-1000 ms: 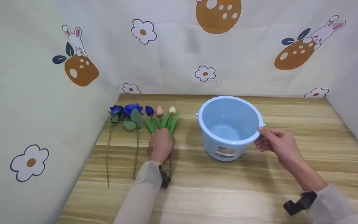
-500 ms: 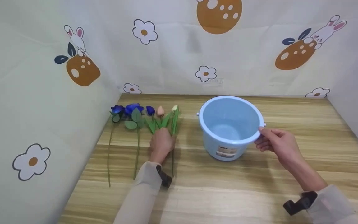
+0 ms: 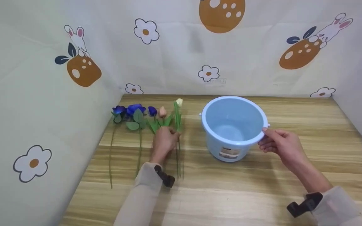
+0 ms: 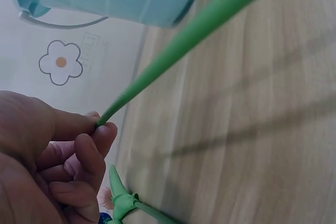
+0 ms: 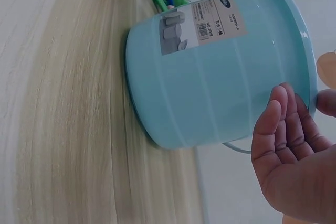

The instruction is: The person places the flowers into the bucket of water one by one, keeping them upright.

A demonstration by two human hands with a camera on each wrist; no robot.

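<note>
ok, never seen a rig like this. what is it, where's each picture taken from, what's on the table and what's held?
There is no machine here, just a person's bare left hand and right hand. The wide picture comes from a camera on the head, looking forward and down. The other two come from cameras worn on the wrists, each facing its own hand's work, which is why the scene looks turned sideways there.

On the wood-grain table lie two blue roses, a blue tulip and a peach tulip; a light-blue bucket stands upright to their right.

The left hand pinches the green stem of a cream tulip. The right hand holds the bucket by its rim.
</note>
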